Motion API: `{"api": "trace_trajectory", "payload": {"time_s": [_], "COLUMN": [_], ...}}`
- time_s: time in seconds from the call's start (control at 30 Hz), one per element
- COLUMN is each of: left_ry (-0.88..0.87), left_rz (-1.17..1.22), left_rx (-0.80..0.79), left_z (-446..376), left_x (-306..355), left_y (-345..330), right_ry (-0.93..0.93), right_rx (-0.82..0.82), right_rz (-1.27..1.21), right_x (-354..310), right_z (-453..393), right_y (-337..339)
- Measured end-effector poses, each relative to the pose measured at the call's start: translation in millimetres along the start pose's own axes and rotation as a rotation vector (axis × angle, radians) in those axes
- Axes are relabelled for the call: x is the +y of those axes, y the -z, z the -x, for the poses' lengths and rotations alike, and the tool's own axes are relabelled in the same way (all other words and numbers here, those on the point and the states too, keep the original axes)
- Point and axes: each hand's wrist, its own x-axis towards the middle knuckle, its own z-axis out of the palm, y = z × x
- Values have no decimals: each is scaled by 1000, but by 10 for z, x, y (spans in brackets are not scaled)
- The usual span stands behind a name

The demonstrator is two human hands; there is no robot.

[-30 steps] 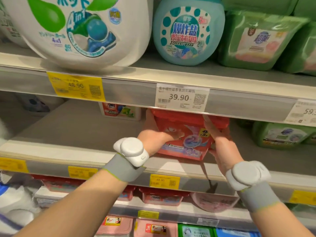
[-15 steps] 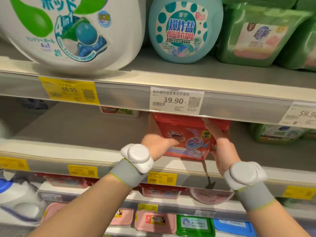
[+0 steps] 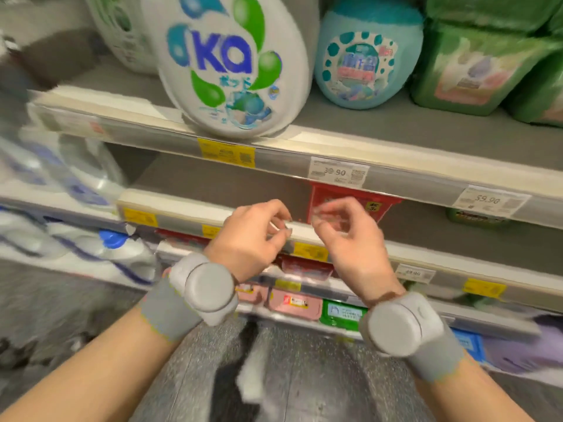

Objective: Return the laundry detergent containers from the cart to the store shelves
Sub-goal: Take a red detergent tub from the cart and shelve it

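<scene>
The shelves in front of you carry a white tub, a teal tub and green boxes up top; the red box sits on the middle shelf, just beyond your fingertips, broad face toward you. Your right hand is nearer it than your left hand. Both hang loosely curled and hold nothing. The cart isn't in view.

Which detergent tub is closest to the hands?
The red tub on the middle shelf, just behind the right hand. The white, teal and green tubs all sit one shelf higher.
</scene>
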Motion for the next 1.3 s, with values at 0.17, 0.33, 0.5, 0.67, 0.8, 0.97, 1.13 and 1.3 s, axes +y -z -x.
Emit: {"api": "trace_trajectory", "payload": {"time_s": [0.17,0.33,0.5,0.67,0.8,0.97,1.13,1.3], "left_ry": [-87,-64,22,167,296,456,646,932], "left_rz": [-105,-204,-274,-279,-279,-267,-232,-245], "left_rx": [167,363,521,617,644,730,736,637], "left_z": [817,1753,2953,4028,4805,5474,5921,6136], "left_x": [308,310,26,-347,-641,-981,-1588,-2273], "left_y": [1012,1820,2504,3037,3418,3747,4036,4295], "right_ry": [274,461,590,641,679,690,673,627], "right_rx": [-108,-246,-444,-587,-670,-810,-948,-1093], "right_rz": [103,100,8,-96,-151,-180,-166,-43], "right_x": [-1189,-2052,-2716,-3120,-3407,-3695,-3826,-3821], "right_z": [512,1197,2035,2803,3400,3873,4096,4165], "right_y": [-7,-325,-979,-1750,-2392,-2998,-3674,-4484]}}
